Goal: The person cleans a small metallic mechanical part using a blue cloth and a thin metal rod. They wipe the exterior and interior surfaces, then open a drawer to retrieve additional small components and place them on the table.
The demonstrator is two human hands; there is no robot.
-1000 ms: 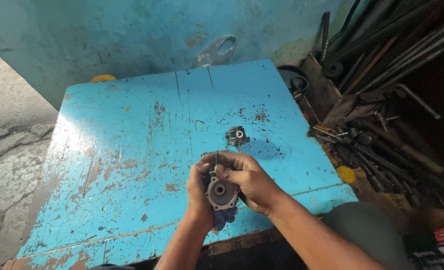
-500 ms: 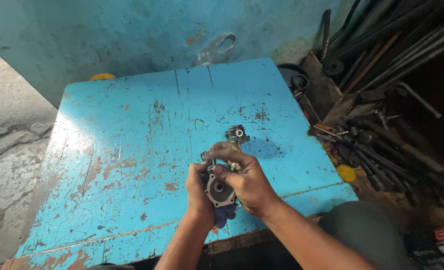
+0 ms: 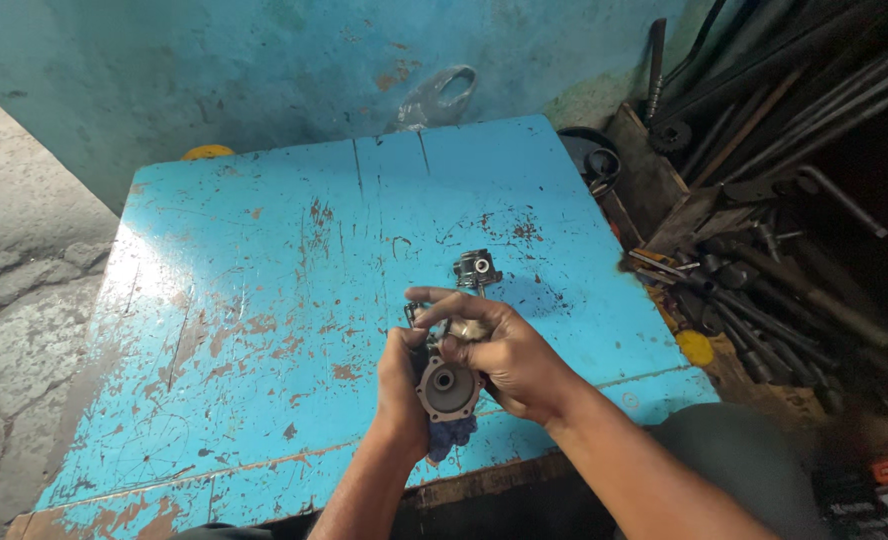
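My left hand (image 3: 401, 385) grips a grey metal housing (image 3: 448, 390) with a round flange and a centre hole, together with a blue rag (image 3: 452, 433) under it. My right hand (image 3: 499, 350) closes over the top of the housing, its fingers pinching a small shiny metal piece (image 3: 461, 328) at the upper end. Both hands hover just above the near part of a worn blue table (image 3: 264, 300). A second small dark metal part (image 3: 476, 269) with a thin stem lies on the table just beyond my fingers.
A heap of dark metal rods, sockets and tools (image 3: 764, 220) fills the right side beside the table. A plastic bag (image 3: 434, 98) lies against the teal wall behind. A yellow lid (image 3: 207, 153) peeks over the far table edge; a yellow disc (image 3: 695, 347) lies right.
My right hand's fingers have shifted on the top of the housing, the index finger stretching out to the left. The housing stays in my left hand.
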